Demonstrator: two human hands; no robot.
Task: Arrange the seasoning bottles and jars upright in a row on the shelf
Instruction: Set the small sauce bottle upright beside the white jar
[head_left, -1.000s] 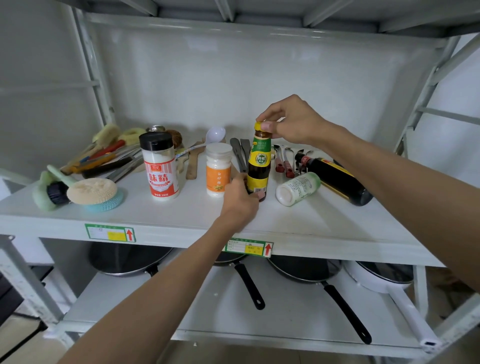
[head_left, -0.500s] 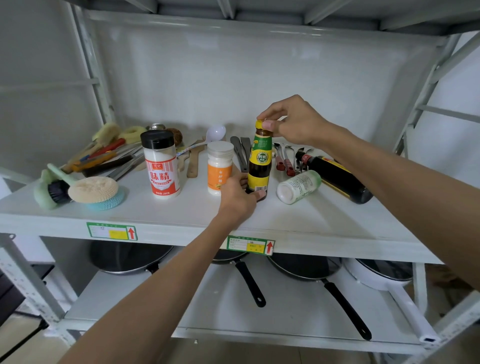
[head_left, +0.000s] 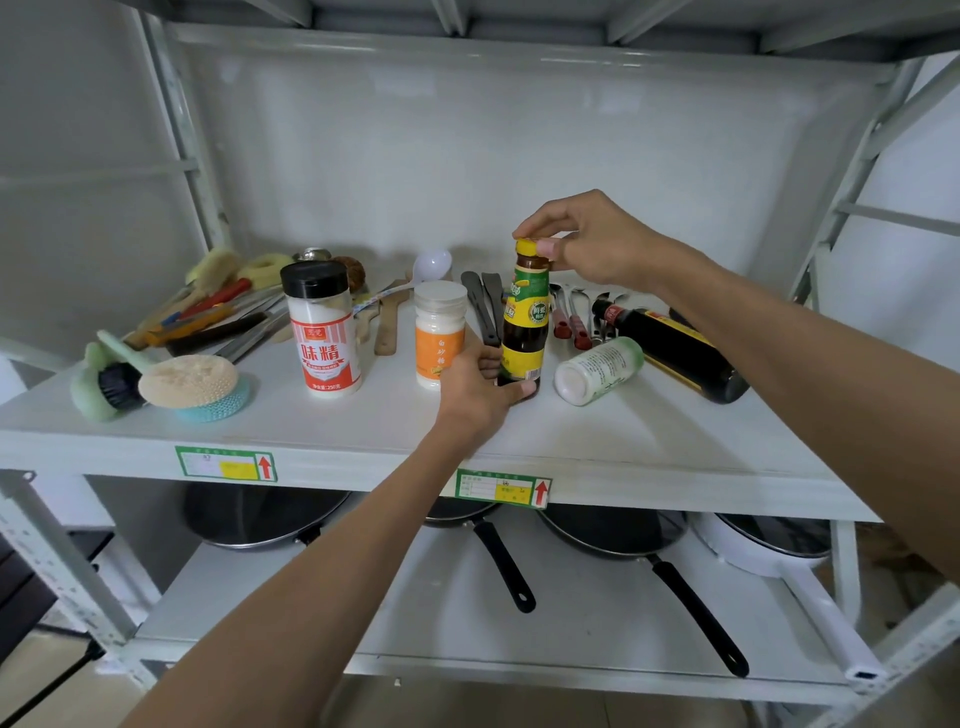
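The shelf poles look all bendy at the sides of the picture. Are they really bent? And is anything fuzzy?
Head view: probably not bent; the wide lens bows the shelf posts near the edges, and the shelf front edge slopes. Head view: the middle is sharp, so the label on the sauce bottle shows clearly. Head view: soft even light, only faint shadows, with pale glare on the back panel.
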